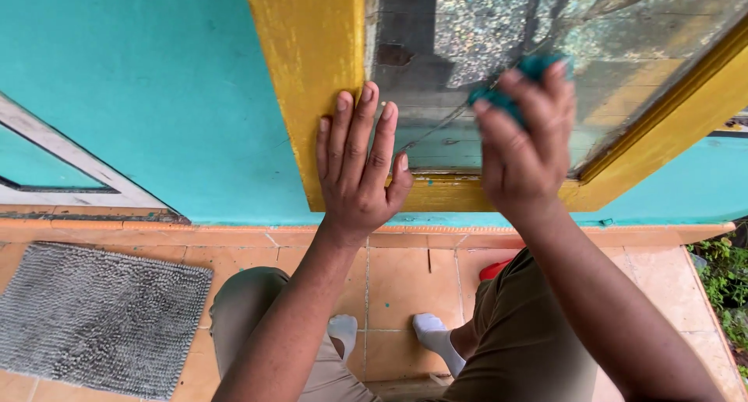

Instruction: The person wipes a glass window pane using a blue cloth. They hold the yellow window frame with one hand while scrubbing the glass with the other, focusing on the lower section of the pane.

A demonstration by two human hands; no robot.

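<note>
My left hand (358,164) lies flat, fingers spread, against the yellow window frame (315,75) and the lower left corner of the glass pane (499,51). My right hand (523,141) is shut on a small teal cloth (530,71) and presses it on the glass, which looks patterned and smeared. The cloth shows only above my fingers. Both forearms reach up from the bottom of the view.
The wall (140,90) around the window is turquoise. Below are orange floor tiles (405,281), a grey shaggy mat (97,316) at the left, my knees and white-socked feet (432,336), and green plants (725,277) at the right edge.
</note>
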